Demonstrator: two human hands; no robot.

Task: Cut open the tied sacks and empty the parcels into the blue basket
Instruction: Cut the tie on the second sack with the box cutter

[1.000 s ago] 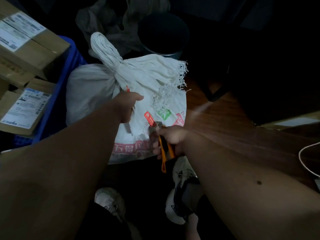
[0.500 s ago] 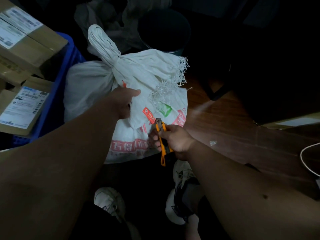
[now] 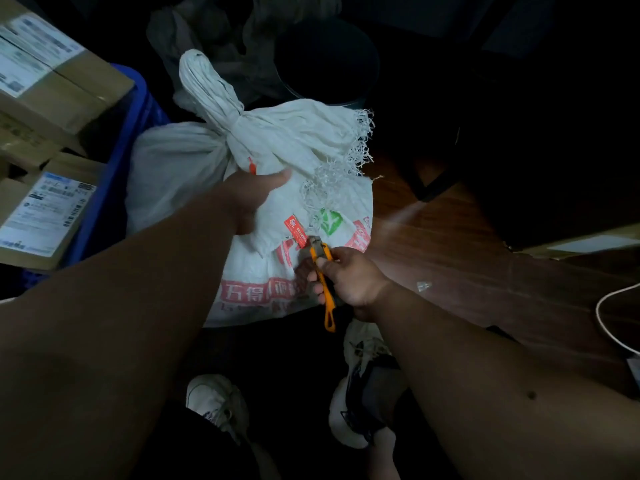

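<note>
A white woven sack [image 3: 180, 168] with red print stands on the floor, its neck knotted and tied with an orange tie [image 3: 251, 165]. My left hand [image 3: 252, 199] grips the sack cloth just below the knot. My right hand [image 3: 349, 275] is closed on an orange utility knife [image 3: 323, 282], whose tip sits at the sack's front beside a red tag [image 3: 295, 230]. The blue basket [image 3: 114, 161] stands at the left, holding cardboard parcels [image 3: 45, 216].
A dark round bin [image 3: 329, 64] stands behind the sack, with crumpled empty sacks [image 3: 214, 36] next to it. My white shoes [image 3: 218, 407] are below. A white cable [image 3: 609, 313] lies on the wooden floor at the right.
My right hand has drawn the knife back and turned it, so the handle now shows fully. The left hand has kept its grip on the sack.
</note>
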